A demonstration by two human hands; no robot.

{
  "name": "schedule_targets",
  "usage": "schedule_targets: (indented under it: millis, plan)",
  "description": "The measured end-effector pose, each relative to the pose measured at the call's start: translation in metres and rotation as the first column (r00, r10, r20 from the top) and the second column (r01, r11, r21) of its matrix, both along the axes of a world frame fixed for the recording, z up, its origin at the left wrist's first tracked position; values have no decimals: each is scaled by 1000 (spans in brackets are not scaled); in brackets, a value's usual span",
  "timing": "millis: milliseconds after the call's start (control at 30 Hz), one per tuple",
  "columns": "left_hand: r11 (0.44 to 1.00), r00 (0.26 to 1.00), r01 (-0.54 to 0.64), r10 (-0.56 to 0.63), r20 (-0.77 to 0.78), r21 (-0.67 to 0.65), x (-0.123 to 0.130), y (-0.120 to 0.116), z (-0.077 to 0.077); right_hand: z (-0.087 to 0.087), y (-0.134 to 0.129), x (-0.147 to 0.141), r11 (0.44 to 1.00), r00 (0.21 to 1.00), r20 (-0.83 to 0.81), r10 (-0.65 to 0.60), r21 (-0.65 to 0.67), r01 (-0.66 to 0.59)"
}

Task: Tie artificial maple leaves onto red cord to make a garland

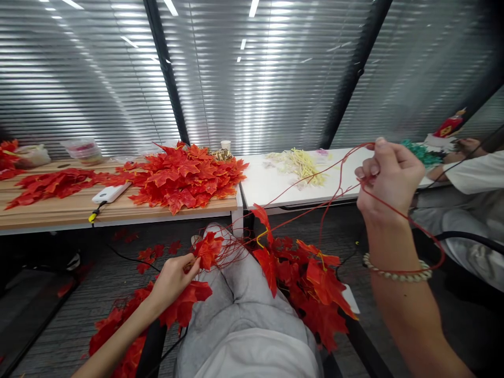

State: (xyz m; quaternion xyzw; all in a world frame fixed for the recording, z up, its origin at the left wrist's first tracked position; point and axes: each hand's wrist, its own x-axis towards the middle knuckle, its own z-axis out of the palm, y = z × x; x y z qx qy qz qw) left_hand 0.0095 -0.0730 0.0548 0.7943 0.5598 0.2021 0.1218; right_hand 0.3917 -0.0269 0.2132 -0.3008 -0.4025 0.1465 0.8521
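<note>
Landmark: the big leaf heap (185,176), red and orange, at the right end of the wood-grain worktop (66,207).

Left hand (176,273): below the heap, on the near side, over the knees. Grip together, thumb and fingers pinching a small red leaf (208,251). Whether the leaf is tied to any string, cannot tell.

Right hand (388,176): raised, well to the right of the heap. Grip clamped on thin red cord (340,176); thumb and index fingertip meet. Strands run from it down toward the heap's near side and end in a loose tangle over the knees, beside the small leaf. One loop swings out and crosses the wrist at a bead bracelet (397,270).

Grey trousers (214,315) lie directly below the heap. Larger leaf cluster (311,283) down to the heap's right, beside the thigh; another bunch (185,304) beneath the left hand. Scattered leaves (147,257) on the floor, near side of the heap.

Left of the heap: white device (112,193) with a black lead, just beside it; flat spread of leaves (55,185) farther; plastic tubs (81,149) behind that. Paper cup (226,145) just behind the heap. Right of it: white worktop (260,181) with pale yellow strips (305,167); far right, a co-worker's white sleeve (478,173) beside green pieces (421,155).
</note>
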Motion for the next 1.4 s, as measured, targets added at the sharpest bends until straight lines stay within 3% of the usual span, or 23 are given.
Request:
schedule_targets:
  millis: [367,600,733,833,933,1033,1133,1267,1400]
  plan:
    - [957,978,-169,192,79,-238,-12,21,-6,7,-17,-9,999,998,50,32,1,-32]
    - [952,979,-161,187,79,-261,-11,20,-15,9,-23,-14,999,996,91,13,37,-16]
    - [944,967,-84,154,202,-319,-10,17,-22,11,-21,-9,998,998,68,-6,58,2]
    - [895,896,58,149,418,-442,-10,16,-25,11,-17,-1,998,998,49,-31,56,28]
    - [800,765,163,267,586,-578,-9,12,-26,8,-13,8,998,999,21,-48,32,47]
    - [712,652,233,391,650,-662,-6,7,-30,5,-8,14,998,998,3,-69,-9,69]
    - [672,573,300,441,691,-677,-2,2,-38,4,-4,16,998,997,-36,-62,0,62]
    - [655,519,358,452,725,-665,0,2,-45,4,-3,16,999,997,-54,-49,8,49]
    - [613,533,345,495,686,-710,1,4,-46,5,-5,17,998,997,-49,-55,7,55]
